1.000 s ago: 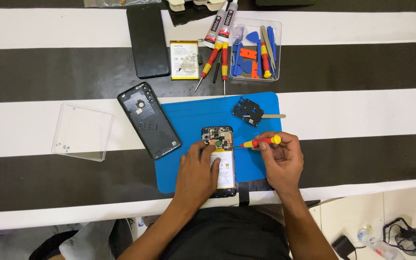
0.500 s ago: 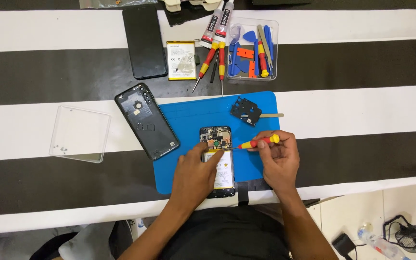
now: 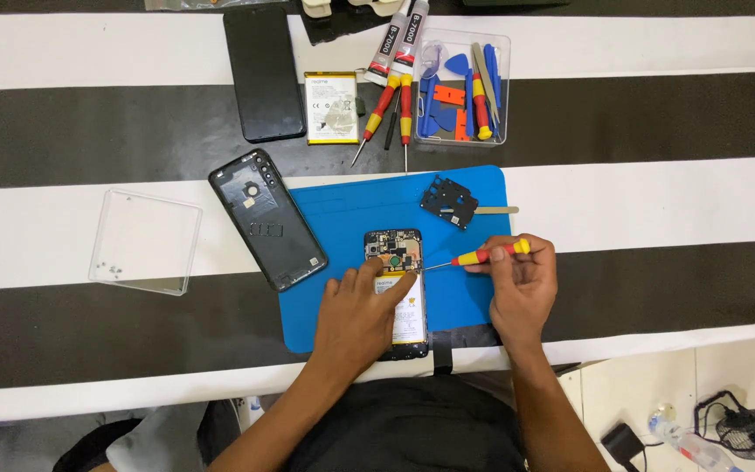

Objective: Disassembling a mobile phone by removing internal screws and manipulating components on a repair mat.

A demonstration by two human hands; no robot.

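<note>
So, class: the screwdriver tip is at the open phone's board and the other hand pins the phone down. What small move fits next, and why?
Probably turn the red-and-yellow screwdriver in place: the right hand pinches it with the tip at the opened phone, which the left hand steadies on the blue mat.

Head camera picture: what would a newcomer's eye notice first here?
First, the opened phone on the blue mat, pressed down by the left hand. The right hand holds a red and yellow screwdriver, its tip at the phone's circuit board. The black back cover lies left of the mat.
</note>
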